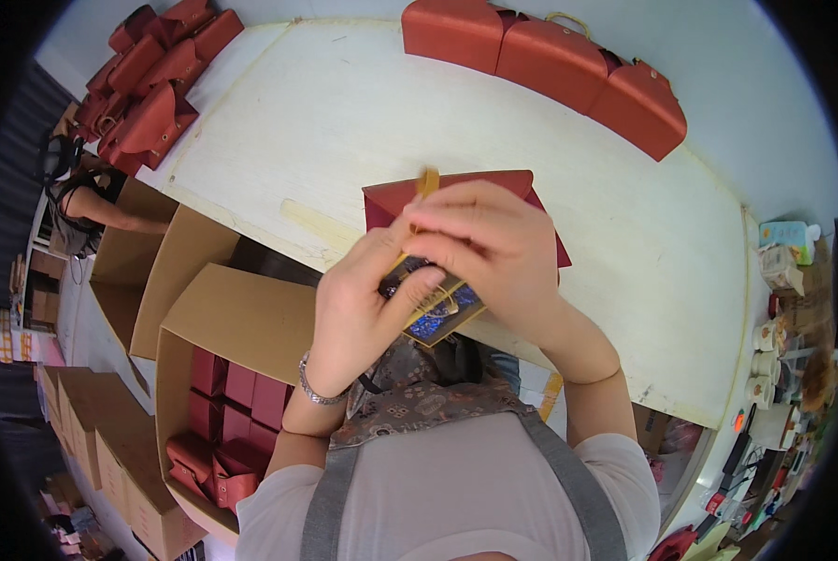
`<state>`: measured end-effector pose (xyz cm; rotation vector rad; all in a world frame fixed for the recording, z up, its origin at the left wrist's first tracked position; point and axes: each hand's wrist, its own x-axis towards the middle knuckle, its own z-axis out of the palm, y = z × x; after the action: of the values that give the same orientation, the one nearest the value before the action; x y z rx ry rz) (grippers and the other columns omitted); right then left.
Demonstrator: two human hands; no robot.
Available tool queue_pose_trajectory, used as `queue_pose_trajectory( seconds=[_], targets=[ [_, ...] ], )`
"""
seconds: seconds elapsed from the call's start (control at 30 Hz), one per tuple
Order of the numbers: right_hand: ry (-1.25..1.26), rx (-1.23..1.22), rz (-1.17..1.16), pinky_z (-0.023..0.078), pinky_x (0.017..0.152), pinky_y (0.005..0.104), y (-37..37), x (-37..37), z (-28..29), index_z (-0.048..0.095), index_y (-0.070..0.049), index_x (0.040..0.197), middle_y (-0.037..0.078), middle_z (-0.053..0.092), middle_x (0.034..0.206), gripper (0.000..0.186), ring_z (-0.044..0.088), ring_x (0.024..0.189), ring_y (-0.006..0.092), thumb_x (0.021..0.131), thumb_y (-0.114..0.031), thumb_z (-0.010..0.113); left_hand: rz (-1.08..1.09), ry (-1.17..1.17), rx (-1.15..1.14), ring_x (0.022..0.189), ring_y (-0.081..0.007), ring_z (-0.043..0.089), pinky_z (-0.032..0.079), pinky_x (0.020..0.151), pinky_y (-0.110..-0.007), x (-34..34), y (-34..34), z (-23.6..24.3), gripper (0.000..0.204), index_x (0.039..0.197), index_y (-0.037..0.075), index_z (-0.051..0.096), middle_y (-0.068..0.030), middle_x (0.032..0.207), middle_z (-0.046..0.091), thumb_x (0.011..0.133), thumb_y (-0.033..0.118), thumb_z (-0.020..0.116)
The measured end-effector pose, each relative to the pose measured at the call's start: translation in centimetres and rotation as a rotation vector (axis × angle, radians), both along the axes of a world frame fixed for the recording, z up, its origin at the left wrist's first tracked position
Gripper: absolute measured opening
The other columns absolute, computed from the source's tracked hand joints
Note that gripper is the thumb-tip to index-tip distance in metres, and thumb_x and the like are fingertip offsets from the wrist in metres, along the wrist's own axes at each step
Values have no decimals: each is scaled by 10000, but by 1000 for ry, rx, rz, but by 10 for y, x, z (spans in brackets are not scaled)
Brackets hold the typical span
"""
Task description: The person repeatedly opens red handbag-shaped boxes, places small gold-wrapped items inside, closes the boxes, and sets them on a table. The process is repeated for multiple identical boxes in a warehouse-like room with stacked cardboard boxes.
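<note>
Both my hands meet in front of me, over the table's near edge. My left hand (363, 309) grips a small gold-edged box (428, 323) with shiny blue contents, its thumb across the box. My right hand (494, 243) arches over the top with fingertips pinched on a yellow ribbon (428, 179) that sticks up above them; the exact grip is partly hidden by the fingers. Behind my hands lies a dark red box (551, 243) on the white table (624, 280).
Red boxes line the back (550, 67) and pile at top left (146, 131). Open cartons (236, 299) stand at left, one filled with red boxes (249, 386). A co-worker (86, 202) reaches toward another carton. Supplies and rolls (766, 357) line the right side.
</note>
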<state>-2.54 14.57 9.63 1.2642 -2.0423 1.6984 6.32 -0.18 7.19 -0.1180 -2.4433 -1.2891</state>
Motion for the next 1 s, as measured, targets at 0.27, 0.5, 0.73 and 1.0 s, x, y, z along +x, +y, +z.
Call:
queue_pose_trajectory(
  seconds=[0.27, 0.5, 0.73, 1.0],
  targets=[
    [156, 10, -82, 482, 625, 302, 10, 11, -10, 701, -70, 984, 71, 636, 998, 238, 595, 734, 195, 750, -30, 722, 113, 38, 229, 915, -228, 643, 493, 805, -306, -7, 2, -6, 550, 1290, 26, 526, -136, 1041, 641, 843, 285, 714],
    [-34, -43, 11, 477, 646, 280, 7, 0, -9, 718, -80, 880, 28, 665, 765, 183, 603, 725, 167, 719, 3, 744, 0, 60, 317, 937, -171, 614, 474, 848, -278, -12, -5, -8, 535, 1240, -10, 544, -103, 1024, 637, 815, 240, 750],
    [86, -93, 139, 474, 661, 266, 6, 3, -15, 698, -43, 893, 63, 649, 846, 168, 591, 757, 157, 751, 41, 725, -88, -77, 631, 954, -109, 585, 470, 858, -246, -10, -18, 2, 461, 1170, -24, 568, -52, 1030, 638, 783, 129, 767],
    [-340, 18, 346, 462, 799, 302, 18, -5, -13, 598, -60, 1023, 49, 584, 1019, 519, 565, 883, 146, 599, -148, 885, -226, -37, 882, 894, -113, 616, 491, 804, -238, -8, -35, 11, 570, 1182, -5, 510, -58, 979, 642, 715, 122, 813]
  ],
)
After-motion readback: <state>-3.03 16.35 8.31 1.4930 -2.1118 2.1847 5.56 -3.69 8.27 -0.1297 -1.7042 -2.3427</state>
